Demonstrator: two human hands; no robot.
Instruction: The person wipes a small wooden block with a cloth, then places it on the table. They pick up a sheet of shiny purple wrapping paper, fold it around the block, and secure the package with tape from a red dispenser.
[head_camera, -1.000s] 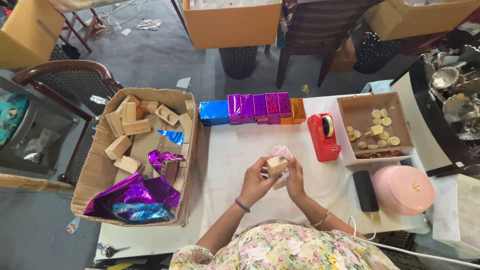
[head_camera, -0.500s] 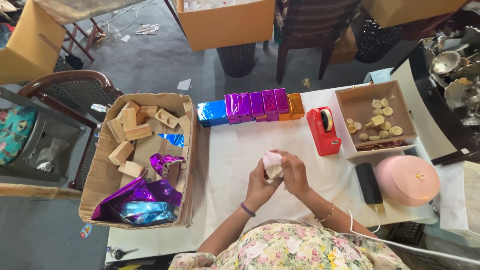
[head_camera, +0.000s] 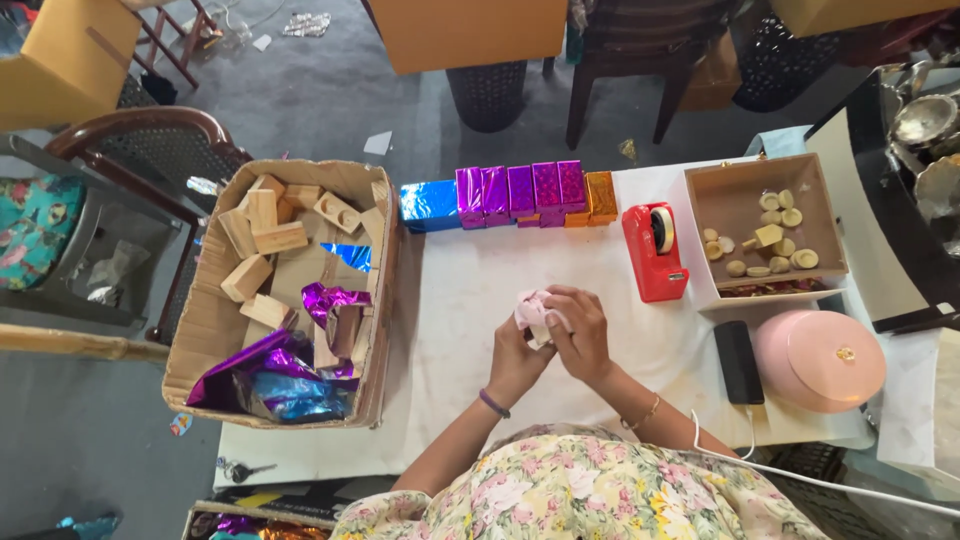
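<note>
- Head view looks down on a white table (head_camera: 480, 300), the widest thing here, with the hands working above its middle.
- Left of it sits a cardboard box (head_camera: 215, 330) of bare wooden blocks (head_camera: 262, 225) and loose purple and blue foil (head_camera: 270, 380).
- Along the far edge runs a tidy row of wrapped blocks (head_camera: 510, 192) — one blue, several magenta, one orange.
- A red tape dispenser (head_camera: 653, 250) stands just right of the hands, near enough to reach.
- Left hand (head_camera: 515, 360) and right hand (head_camera: 580, 325) are pressed close together, pinching a small block in pale pink wrap (head_camera: 530, 312).
- Done well, I judge, the wrap stays taut, each fold creased flat against a face — one hand pins the flap.
</note>
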